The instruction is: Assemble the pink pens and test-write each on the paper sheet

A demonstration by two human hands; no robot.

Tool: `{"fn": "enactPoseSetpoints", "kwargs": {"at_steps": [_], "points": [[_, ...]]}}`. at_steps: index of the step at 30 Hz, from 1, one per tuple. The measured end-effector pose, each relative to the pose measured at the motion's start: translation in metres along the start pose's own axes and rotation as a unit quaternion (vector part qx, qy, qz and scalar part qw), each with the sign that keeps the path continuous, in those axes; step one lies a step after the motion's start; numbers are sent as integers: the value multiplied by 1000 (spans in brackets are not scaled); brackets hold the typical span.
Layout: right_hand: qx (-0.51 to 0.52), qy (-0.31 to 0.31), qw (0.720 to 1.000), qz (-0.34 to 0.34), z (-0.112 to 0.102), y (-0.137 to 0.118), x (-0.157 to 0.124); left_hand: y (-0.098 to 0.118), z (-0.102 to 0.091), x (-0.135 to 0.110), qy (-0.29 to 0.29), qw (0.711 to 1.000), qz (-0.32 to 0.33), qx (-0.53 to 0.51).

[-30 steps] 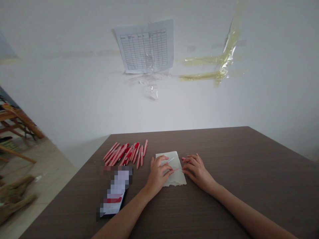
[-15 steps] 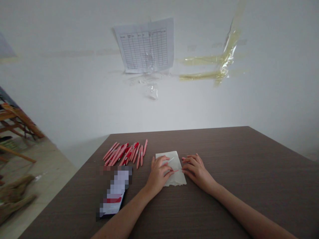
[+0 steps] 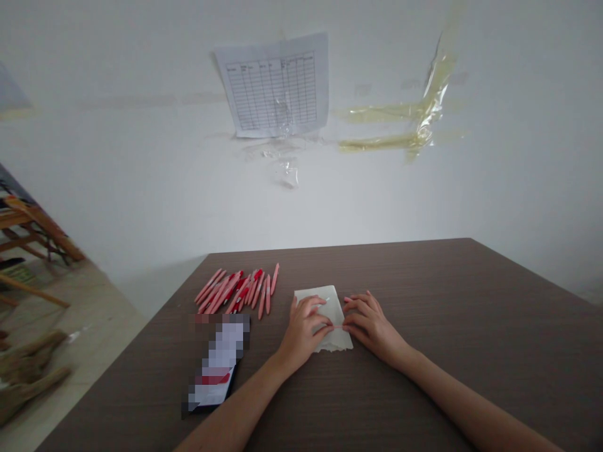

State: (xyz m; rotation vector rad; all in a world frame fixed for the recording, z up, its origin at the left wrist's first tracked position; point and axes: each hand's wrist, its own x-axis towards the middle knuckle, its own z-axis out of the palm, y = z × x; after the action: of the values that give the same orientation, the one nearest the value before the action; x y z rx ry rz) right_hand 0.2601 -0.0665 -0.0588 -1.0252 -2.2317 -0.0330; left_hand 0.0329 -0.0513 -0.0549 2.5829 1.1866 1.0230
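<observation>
Head view: a slim, straight pink piece (image 3: 338,326) spans the small gap between my hands, over pale, torn-edged paper (image 3: 336,342). My left hand (image 3: 303,326) pinches one end between thumb and fingertip; a whitish sliver (image 3: 328,299) shows by my upper fingers. My right hand (image 3: 372,323) curls at the other end, a pink tip (image 3: 347,299) beside its fingertips; whether it grips either, I cannot tell.
</observation>
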Motion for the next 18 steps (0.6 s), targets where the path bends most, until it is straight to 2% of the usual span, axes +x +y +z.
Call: {"fn": "enactPoseSetpoints", "kwargs": {"at_steps": [10, 18], "points": [[46, 6, 999, -1, 3, 3, -1, 2, 2, 1, -7, 999, -45, 13], [55, -7, 998, 1, 4, 4, 0, 0, 6, 0, 8, 1000, -26, -10]]}}
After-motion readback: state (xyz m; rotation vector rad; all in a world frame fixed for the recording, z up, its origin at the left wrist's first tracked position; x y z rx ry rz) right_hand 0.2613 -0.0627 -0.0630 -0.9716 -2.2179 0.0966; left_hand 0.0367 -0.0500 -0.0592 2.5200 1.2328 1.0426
